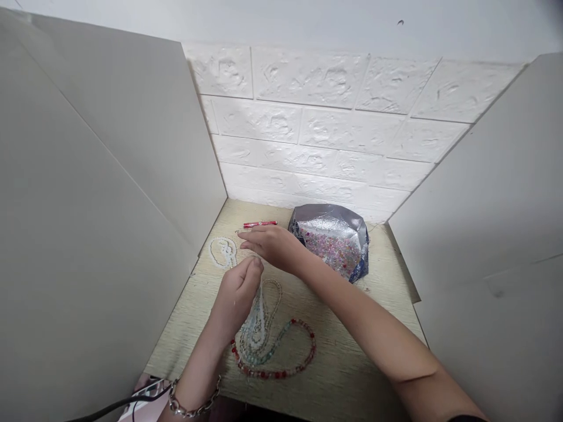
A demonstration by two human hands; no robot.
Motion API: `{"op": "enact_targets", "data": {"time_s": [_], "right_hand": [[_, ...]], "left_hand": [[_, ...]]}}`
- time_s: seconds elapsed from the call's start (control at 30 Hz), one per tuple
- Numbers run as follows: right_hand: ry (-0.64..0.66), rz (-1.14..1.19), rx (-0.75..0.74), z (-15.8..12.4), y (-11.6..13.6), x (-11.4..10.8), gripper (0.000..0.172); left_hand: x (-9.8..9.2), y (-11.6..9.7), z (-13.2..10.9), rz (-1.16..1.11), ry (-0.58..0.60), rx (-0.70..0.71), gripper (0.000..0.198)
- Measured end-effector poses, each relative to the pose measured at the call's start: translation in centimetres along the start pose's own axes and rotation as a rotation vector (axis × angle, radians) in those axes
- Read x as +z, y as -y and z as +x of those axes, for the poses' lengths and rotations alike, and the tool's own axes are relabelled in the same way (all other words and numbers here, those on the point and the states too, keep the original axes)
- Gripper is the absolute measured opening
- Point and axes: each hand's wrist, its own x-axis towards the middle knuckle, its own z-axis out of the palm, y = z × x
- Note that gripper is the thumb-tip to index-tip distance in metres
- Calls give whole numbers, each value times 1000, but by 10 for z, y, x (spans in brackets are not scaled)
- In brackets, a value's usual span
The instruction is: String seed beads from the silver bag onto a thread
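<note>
My left hand (240, 290) is pinched closed above a pile of bead strings (259, 328), and a pale strand hangs from its fingertips. My right hand (270, 243) reaches across to the left, fingers curled together just above the left hand; what it pinches is too small to make out. A red and pale bead loop (281, 370) lies on the wooden tabletop (334, 375) under my arms. A white bead coil (223, 252) rests to the left of my hands.
A silver foil bag (329, 225) full of mixed coloured beads sits at the back right. A red stick-like item (259, 223) lies behind my hands. Grey boards wall in both sides, a white brick panel the back. A chain bracelet (193, 407) circles my left wrist.
</note>
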Motion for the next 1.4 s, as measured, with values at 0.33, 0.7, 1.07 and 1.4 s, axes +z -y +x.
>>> {"op": "enact_targets", "data": {"time_s": [0.33,0.7,1.07,1.4], "right_hand": [[-7,-44,30,-3,-13,-4,33],[318,396,-38,-14,13,-50,33],[119,321,-73,-10,11,-32,18],[-1,174,59,-8,-8,-23,20]], "left_hand": [[-26,-23,-31,-264,176,40,37],[-29,-16,-15,-199,108,-97,39],[-33,-23,-23,-138,131,-58,40],[-40,-28,-39,-176,139,-78,43]]}}
